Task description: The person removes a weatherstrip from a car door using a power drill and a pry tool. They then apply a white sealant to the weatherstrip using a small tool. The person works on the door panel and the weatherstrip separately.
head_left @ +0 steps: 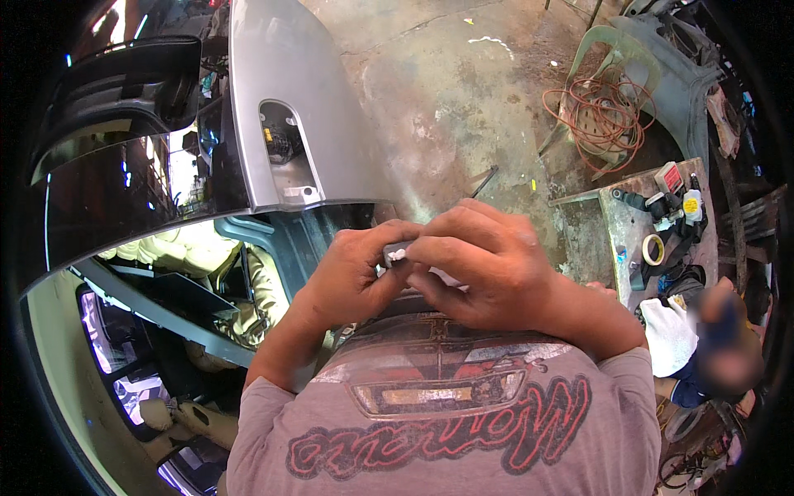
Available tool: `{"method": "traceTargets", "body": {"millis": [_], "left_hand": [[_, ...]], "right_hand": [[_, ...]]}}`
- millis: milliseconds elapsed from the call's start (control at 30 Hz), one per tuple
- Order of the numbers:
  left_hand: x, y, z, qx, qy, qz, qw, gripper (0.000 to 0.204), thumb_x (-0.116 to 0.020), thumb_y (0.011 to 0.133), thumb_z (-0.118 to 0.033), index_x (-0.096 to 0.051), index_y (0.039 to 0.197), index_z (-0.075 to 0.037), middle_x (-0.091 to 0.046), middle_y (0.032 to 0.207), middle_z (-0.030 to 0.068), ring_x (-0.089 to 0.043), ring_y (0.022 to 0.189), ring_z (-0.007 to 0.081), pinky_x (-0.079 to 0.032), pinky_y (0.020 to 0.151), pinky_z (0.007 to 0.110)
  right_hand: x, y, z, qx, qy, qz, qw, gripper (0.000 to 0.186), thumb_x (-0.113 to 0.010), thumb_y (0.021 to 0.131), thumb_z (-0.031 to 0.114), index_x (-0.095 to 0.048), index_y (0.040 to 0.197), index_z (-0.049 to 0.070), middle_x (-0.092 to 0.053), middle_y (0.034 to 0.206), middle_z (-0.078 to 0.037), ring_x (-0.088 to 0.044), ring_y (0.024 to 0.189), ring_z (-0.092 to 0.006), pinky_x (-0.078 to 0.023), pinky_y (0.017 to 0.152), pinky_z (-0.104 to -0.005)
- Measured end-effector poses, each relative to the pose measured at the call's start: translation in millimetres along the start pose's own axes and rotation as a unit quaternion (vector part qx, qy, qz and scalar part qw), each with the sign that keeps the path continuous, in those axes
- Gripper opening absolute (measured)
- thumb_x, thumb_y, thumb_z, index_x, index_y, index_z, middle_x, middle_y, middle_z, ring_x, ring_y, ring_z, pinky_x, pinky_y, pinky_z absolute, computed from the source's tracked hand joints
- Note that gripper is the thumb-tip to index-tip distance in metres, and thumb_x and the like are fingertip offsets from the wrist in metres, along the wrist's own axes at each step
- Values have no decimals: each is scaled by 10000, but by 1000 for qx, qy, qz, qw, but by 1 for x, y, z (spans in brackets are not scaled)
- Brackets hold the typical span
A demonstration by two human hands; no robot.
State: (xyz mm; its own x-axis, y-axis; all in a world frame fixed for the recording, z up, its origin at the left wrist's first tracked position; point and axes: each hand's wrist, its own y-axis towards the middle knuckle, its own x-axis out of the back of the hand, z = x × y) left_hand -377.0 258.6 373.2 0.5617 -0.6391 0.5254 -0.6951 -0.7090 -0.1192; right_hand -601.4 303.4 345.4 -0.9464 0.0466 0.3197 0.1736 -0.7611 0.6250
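Note:
My left hand (357,269) and my right hand (492,256) meet in front of my chest. Between the left thumb and forefinger sits a small grey piece (394,249) with a bit of white on it; its kind is hard to make out. My right fingertips are pinched against the same piece, and a strip of white shows below the right fingers. Just left of the hands is a silver car body panel (347,107) with a tail-light opening (285,157), beside the car's open rear.
At right a worktable (703,248) bears a tape roll (653,250), tools and small containers. Behind it, coiled orange hose (608,124) lies on a green plastic chair (604,50). Another person (674,335) is close by at the lower right. Dark car glass (107,202) fills the left.

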Motion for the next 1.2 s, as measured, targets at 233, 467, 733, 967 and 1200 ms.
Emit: {"method": "traceTargets", "body": {"millis": [233, 467, 733, 967, 1200], "left_hand": [[-4, -1, 9, -13, 1, -2, 1000, 430, -685, 845, -42, -697, 1274, -33, -756, 996, 192, -769, 884, 368, -596, 765, 397], [-4, 2, 4, -14, 18, 28, 999, 323, -670, 847, -61, -697, 1168, -37, -740, 985, 209, -725, 911, 434, -584, 778, 448], [-4, 6, 9, -25, 54, 67, 996, 284, -675, 843, -70, -680, 1125, -38, -735, 987, 194, -725, 932, 430, -576, 784, 436], [-4, 10, 0, -5, 33, 58, 998, 323, -738, 947, -158, -681, 1233, -19, -745, 1035, 217, -733, 947, 426, -582, 799, 450], [-3, 9, 3, -2, 43, 65, 997, 364, -766, 946, -145, -687, 1277, -15, -765, 1102, 182, -763, 1003, 382, -592, 854, 403]], "right_hand": [[-12, 7, 0, 0, -17, 4, 1000, 236, -816, 754, 15, -712, 957, 74, -689, 883, -81, -692, 743, -267, -557, 612, -382], [-6, 15, 6, -60, -15, 84, 995, 155, -765, 780, 26, -676, 897, 75, -651, 818, -100, -669, 726, -309, -535, 611, -413], [-4, 8, -4, -194, 54, 137, 970, 143, -709, 837, 120, -644, 940, 44, -675, 845, -169, -682, 815, -423, -543, 705, -497], [5, -2, -20, -295, 100, 97, 945, 151, -697, 888, 113, -669, 992, 7, -687, 854, -193, -686, 777, -373, -551, 731, -438], [17, -15, -24, -312, 213, 87, 922, 85, -640, 917, 2, -692, 981, 20, -703, 867, -70, -668, 780, -121, -525, 689, -306]]}}
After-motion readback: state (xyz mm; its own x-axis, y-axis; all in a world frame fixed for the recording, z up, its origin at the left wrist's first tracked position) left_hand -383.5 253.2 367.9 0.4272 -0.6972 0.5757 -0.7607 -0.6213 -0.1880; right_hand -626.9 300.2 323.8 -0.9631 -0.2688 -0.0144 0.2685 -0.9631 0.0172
